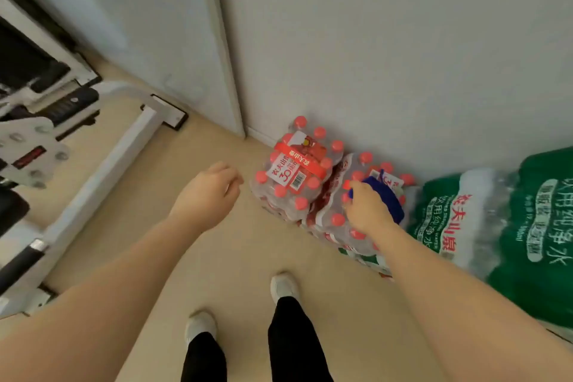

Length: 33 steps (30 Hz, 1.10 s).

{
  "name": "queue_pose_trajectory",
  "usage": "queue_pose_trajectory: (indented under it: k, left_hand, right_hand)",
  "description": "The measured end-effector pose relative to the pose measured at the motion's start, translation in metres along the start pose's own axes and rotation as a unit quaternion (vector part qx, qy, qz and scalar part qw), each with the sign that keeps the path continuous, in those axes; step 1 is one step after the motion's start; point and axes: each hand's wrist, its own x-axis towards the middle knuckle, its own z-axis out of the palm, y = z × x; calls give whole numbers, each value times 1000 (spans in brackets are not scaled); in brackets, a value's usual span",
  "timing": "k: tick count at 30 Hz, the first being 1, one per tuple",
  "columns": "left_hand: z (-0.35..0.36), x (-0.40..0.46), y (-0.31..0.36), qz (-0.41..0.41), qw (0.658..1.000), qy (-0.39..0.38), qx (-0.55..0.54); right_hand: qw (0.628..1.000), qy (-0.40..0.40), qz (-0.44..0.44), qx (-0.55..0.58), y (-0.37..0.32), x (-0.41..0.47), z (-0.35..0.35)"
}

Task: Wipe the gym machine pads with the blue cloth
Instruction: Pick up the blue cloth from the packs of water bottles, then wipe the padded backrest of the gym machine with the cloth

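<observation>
Two bare forearms are stretched out over the beige floor (217, 245), and the right hand (367, 211) is closed around the bunched blue cloth (386, 198) on top of a shrink-wrapped pack of red-capped water bottles (291, 177) by the white wall (403, 40), while the left hand (207, 195) is held loosely curled and empty. No wiping is judged done yet: the cloth is only being gripped, well apart from the white-framed gym machine with black pads (40, 115) at far left. Green-wrapped bottle packs (496, 226) are stacked just beside, but the walk across is not blocked.
</observation>
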Motion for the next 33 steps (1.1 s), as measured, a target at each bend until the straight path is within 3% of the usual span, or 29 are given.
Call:
queue_pose_trajectory:
  k: [5,7,11,14,19,22,25,27,30,31,33]
  left_hand:
    - [77,24,-5,-73,996,-22,-40]
    - [98,34,-7,-106,993,-23,-53]
    - [112,38,-11,-144,987,-18,-68]
    - [98,27,-7,-164,983,-27,-82]
    - [28,-8,5,-180,976,-95,-81]
    - [-24,-34,19,-207,972,-34,-108]
    - [-68,-62,38,-184,955,69,-222]
    - [-91,-83,40,-178,925,132,-309]
    - [-117,-121,16,-190,895,180,-360]
    - [-124,-134,4,-195,897,185,-350]
    - [-139,-156,-23,-209,900,202,-325]
  right_hand:
    - [991,33,118,-61,66,49,20]
    - [988,51,147,-25,81,68,27]
    - [984,116,123,48,82,84,34]
    - [988,96,100,66,59,71,23]
    - [974,-86,-63,200,-39,16,-25]
    - [934,-193,-186,235,-113,-33,-66]
    - [908,-252,-301,148,-182,-77,-93]
    - [899,-221,-376,37,-224,-99,-99]
    - [869,-35,-454,-194,-282,-128,-102]
    - [860,-2,-464,-213,-300,-137,-101]
    - [862,-15,-470,-187,-339,-154,-95]
